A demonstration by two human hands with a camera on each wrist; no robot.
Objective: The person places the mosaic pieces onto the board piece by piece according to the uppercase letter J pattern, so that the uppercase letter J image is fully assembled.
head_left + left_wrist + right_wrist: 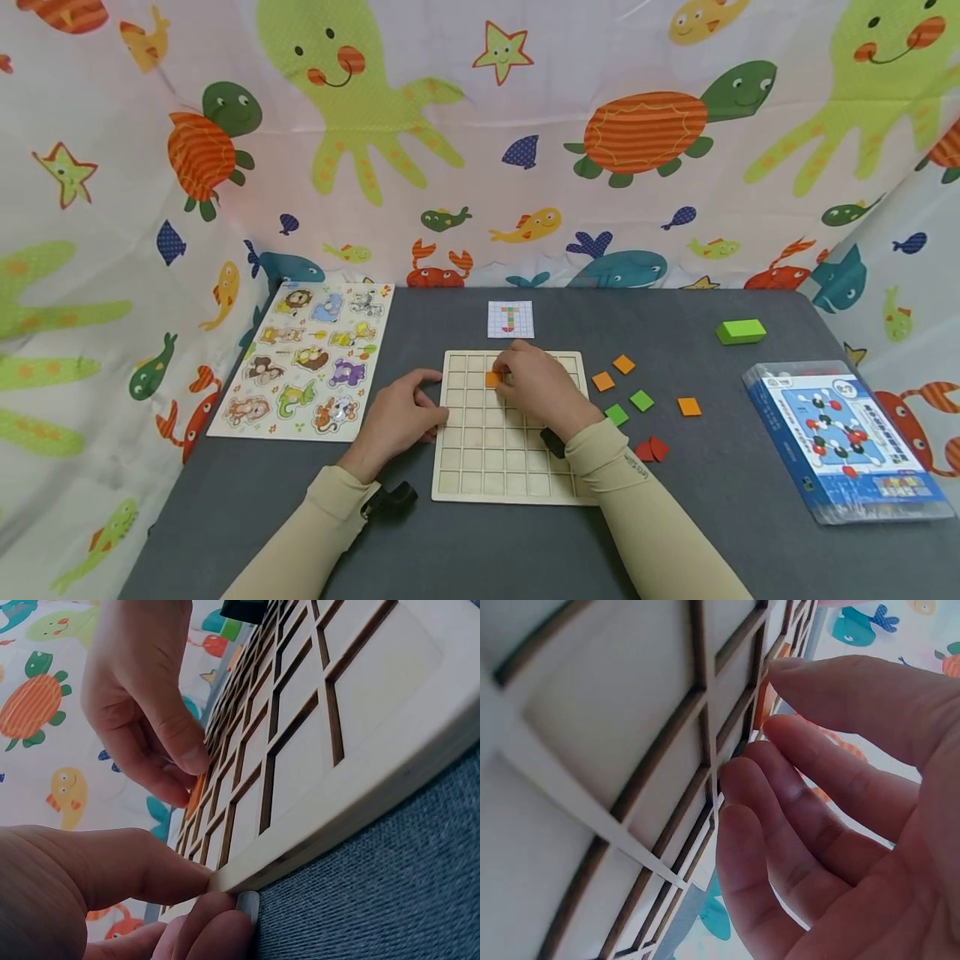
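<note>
A pale wooden grid board (480, 483) lies in front of the person. At its left edge is the left hand (397, 419); in the left wrist view its thumb (150, 874) and curled fingertips pinch that edge. The right hand (542, 385) is over the upper part of the board. Its thumb and index finger pinch an orange square tile (492, 380) at a grid cell near the top; in the right wrist view the orange tile (763, 701) shows partly behind the fingertips. Behind the board lies a small card (510, 320) with a coloured J-shaped pattern on a grid.
Right of the board lie orange tiles (688, 407), green tiles (641, 401) and red round-edged pieces (657, 448). Farther right are a green block (741, 332) and a blue boxed set (847, 442). An animal puzzle board (307, 358) lies at left. A printed curtain (465, 167) hangs behind.
</note>
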